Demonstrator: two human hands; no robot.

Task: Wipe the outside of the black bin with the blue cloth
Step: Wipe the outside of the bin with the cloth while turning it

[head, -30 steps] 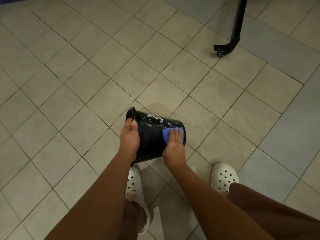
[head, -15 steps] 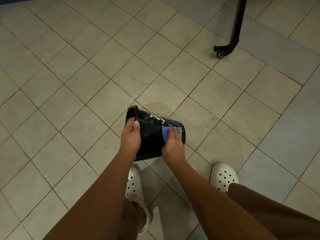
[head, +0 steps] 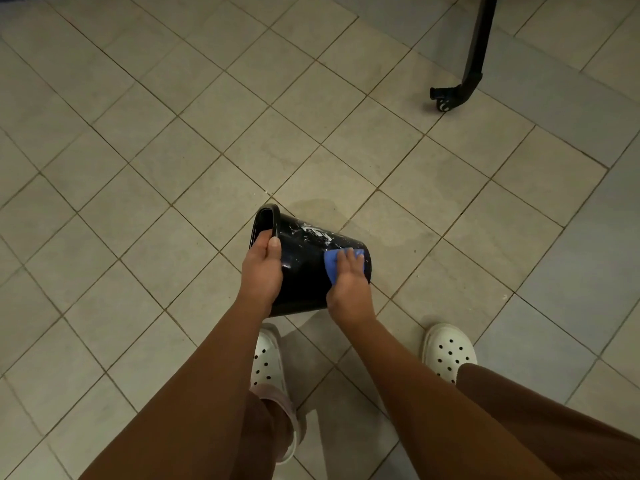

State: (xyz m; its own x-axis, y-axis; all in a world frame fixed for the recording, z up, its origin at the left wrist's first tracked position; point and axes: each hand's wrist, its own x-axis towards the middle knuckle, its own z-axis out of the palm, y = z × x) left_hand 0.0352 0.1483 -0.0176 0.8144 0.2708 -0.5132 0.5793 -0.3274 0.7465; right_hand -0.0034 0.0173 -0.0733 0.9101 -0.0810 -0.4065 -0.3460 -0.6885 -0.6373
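The black bin (head: 304, 258) is tipped on its side above the tiled floor, its open mouth facing left and its base to the right. White smears mark its upper wall. My left hand (head: 261, 268) grips the bin's rim, thumb on the outside and fingers inside the mouth. My right hand (head: 348, 282) presses the blue cloth (head: 331, 263) flat against the bin's outer wall near the base, fingers straight over the cloth. Most of the cloth is hidden under that hand.
Beige and grey floor tiles (head: 156, 168) spread all around. A black stand leg with a caster wheel (head: 460, 81) stands at the far right. My two feet in white perforated clogs (head: 448, 351) are planted just below the bin. A faint damp patch lies on the floor beyond the bin.
My right hand and the cloth have slid a little along the bin's wall near the base. My left hand keeps its grip on the rim; the bin has barely shifted.
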